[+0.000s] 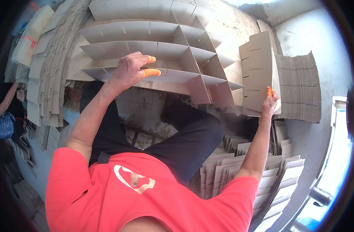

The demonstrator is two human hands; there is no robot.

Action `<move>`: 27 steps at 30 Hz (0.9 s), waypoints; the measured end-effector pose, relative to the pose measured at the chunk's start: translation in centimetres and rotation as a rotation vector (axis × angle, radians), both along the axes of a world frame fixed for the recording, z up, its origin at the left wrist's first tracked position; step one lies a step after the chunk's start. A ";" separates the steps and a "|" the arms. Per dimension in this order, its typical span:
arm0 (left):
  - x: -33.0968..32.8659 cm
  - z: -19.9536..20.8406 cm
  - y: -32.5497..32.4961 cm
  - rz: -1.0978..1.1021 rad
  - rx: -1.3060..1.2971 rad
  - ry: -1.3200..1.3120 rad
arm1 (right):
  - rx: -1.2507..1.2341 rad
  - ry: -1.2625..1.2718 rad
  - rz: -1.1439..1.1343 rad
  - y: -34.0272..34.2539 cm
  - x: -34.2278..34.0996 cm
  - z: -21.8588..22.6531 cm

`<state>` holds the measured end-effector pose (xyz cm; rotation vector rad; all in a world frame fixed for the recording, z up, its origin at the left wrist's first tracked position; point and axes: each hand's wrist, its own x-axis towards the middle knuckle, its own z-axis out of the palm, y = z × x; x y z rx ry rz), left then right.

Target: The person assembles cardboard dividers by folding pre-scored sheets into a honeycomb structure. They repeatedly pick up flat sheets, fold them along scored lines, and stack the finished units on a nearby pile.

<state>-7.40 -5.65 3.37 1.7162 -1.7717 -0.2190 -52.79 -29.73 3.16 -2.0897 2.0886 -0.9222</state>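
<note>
Cardboard divider grid is resting on the tabletop ahead of the wearer, its long strips running left to right and its cross strips standing toward the right end. Slotted panel is standing just right of that grid, its long axis pointing away from the wearer, roughly crosswise to the long strips. Of the two hands, the right hand is nearer to the panel and is gripping its near end, an orange finger cover showing on the face. The left hand is reaching over the front strip of the grid, thumb and forefinger spreading apart about the upper edge; whether either is pressing the board, the inspector is not able to tell. Panel surfaces are appearing plain tan, flat and stiff, with short dark slits spacing themselves along the left edge. Grid strips are showing pale grey-beige faces and are forming open cells, tallying with cut board. A right-hand stack of similar board is standing just beyond the panel.
</note>
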 end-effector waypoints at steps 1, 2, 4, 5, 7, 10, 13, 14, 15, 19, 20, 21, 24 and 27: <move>0.1 0.1 0.2 0.001 -0.006 -0.001 | -0.041 0.141 -0.071 0.5 0.3 0.9; 0.2 0.1 0.3 -0.005 -0.013 0.001 | -0.148 0.099 -0.051 0.9 0.8 1.7; 0.3 -0.1 0.5 -0.016 -0.034 -0.004 | -0.361 0.013 -0.010 1.5 1.6 2.9; 0.5 -0.2 0.6 -0.018 -0.045 -0.007 | -0.366 0.072 -0.009 2.1 2.1 4.2; 0.4 -0.4 0.8 -0.020 -0.062 -0.002 | -0.400 0.076 0.025 2.4 3.1 6.1; 0.3 -1.2 0.9 -0.012 -0.073 -0.001 | -0.372 0.131 0.079 2.9 5.0 8.6; 0.2 -1.5 1.0 -0.006 -0.081 -0.013 | -0.300 0.208 0.097 3.1 6.5 10.2; 0.2 -1.5 1.1 -0.003 -0.081 -0.021 | -0.258 0.197 0.101 3.4 7.0 10.7; 0.1 -1.4 1.2 0.005 -0.064 -0.015 | -0.216 0.187 0.107 3.7 7.7 11.3; -0.1 -0.8 1.4 -0.009 -0.076 -0.047 | -0.010 -0.191 0.301 6.3 12.6 12.3; -0.2 -0.8 1.3 -0.031 -0.104 -0.066 | 0.045 -0.203 0.334 6.5 13.1 11.5; -0.2 -0.8 1.3 -0.034 -0.093 -0.093 | 0.034 -0.206 0.377 6.8 13.7 10.1; -0.3 -1.2 1.5 -0.033 -0.058 -0.146 | 0.082 -0.183 0.441 8.3 16.1 8.2; -0.2 -1.6 1.7 -0.034 -0.049 -0.129 | 0.061 -0.184 0.379 7.7 16.3 6.2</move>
